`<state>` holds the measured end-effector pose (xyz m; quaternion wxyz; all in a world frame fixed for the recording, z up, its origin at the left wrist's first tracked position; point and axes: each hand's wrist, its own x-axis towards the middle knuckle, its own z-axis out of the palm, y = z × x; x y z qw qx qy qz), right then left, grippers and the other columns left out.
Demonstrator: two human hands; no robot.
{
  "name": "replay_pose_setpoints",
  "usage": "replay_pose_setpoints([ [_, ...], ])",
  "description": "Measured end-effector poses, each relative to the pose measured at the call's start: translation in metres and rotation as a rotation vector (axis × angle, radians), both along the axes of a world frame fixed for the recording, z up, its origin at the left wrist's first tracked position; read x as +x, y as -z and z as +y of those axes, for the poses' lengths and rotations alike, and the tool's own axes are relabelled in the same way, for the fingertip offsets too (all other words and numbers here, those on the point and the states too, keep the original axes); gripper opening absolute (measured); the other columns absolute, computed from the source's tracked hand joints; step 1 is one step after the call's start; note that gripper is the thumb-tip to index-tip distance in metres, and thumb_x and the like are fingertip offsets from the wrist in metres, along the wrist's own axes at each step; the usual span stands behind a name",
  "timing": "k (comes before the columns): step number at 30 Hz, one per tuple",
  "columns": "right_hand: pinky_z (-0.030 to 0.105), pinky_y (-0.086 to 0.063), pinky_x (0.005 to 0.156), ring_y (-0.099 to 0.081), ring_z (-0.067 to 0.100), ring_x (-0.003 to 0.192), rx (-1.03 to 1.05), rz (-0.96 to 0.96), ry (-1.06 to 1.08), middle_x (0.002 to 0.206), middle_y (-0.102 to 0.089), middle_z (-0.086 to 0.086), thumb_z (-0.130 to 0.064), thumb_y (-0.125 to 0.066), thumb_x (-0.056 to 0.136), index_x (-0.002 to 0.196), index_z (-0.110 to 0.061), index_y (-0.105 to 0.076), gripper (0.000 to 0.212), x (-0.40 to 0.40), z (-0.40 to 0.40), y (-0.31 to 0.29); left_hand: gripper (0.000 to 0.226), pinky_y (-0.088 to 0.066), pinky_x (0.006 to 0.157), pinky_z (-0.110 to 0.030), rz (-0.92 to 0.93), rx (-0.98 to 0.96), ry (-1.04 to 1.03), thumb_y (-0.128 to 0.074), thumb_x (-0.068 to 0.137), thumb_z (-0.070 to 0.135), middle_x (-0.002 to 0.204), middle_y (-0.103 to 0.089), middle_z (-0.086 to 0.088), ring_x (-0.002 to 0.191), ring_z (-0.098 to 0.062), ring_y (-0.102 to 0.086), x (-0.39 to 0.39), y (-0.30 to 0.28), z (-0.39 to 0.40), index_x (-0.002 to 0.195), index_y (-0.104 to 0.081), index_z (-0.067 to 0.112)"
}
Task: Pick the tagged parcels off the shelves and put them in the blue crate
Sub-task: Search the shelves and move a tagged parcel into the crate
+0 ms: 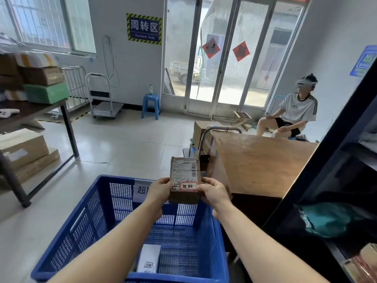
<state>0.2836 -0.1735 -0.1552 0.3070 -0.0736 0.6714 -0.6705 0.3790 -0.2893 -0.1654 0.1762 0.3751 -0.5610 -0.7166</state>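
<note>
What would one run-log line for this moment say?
hands: left hand and right hand grip brown tagged parcel | place: over blue crate | inside: white parcel

A parcel depot — "Turnover Area" sign [144, 29], stacked cartons [41, 75], platform trolley [103, 94]

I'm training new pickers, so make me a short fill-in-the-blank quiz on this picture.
1. The brown parcel is held by ___ hands.
2. The parcel is held above the ___ crate.
3. A ___ packet already lies in the crate.
4. The stool by the door is ___.

Answers: both; blue; white; blue
</note>
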Motion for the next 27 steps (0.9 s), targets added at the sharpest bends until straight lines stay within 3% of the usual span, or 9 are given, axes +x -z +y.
replay_pose_setpoints([
  [6,0.03,-0.057,0.079,-0.065,0.024,0.103,0.045,-0.03,-0.037,0.112,-0.068,0.013,0.003,-0.06,0.086,0.123,-0.007,-0.056,0.038,-0.048,-0.026,0.026,0.018,-0.052,0.094,-0.047,-0.052,0.016,-0.011,-0.046,0.097,0.017,0.103,-0.071,-0.009,0.103,-0.026,-0.065,-0.046,0.029,-0.025,0.094,-0.064,0.019],
  [10,0.03,-0.058,0.077,-0.066,0.025,0.101,0.068,-0.059,-0.07,0.111,-0.068,0.014,0.007,-0.058,0.085,0.118,-0.005,-0.057,0.036,-0.081,-0.04,0.043,0.023,-0.054,0.092,-0.045,-0.091,0.04,-0.042,-0.047,0.097,0.013,0.108,-0.069,-0.011,0.102,-0.025,-0.065,-0.076,0.048,-0.036,0.115,-0.061,0.01],
  [16,0.019,-0.053,0.054,-0.066,0.015,0.084,0.105,-0.104,-0.102,0.102,-0.069,0.008,0.007,-0.06,0.084,0.109,-0.01,-0.06,0.03,-0.113,-0.055,0.075,0.027,-0.053,0.094,-0.045,-0.136,0.074,-0.078,-0.048,0.096,0.011,0.109,-0.068,-0.013,0.103,-0.027,-0.065,-0.108,0.079,-0.051,0.121,-0.057,0.007],
  [22,0.024,-0.055,0.069,-0.067,0.021,0.094,0.152,-0.132,-0.107,0.097,-0.07,0.006,0.01,-0.062,0.08,0.091,-0.017,-0.062,0.029,-0.13,-0.066,0.117,0.023,-0.053,0.094,-0.044,-0.204,0.109,-0.085,-0.053,0.093,0.011,0.108,-0.071,-0.01,0.102,-0.026,-0.067,-0.123,0.12,-0.062,0.114,-0.063,0.01],
  [27,0.032,-0.058,0.082,-0.067,0.022,0.098,0.186,-0.173,-0.119,0.099,-0.07,0.006,0.008,-0.064,0.08,0.091,-0.018,-0.062,0.028,-0.136,-0.072,0.155,0.031,-0.054,0.091,-0.042,-0.278,0.119,-0.078,-0.054,0.092,0.009,0.107,-0.071,-0.011,0.101,-0.026,-0.067,-0.131,0.165,-0.073,0.122,-0.061,0.008],
])
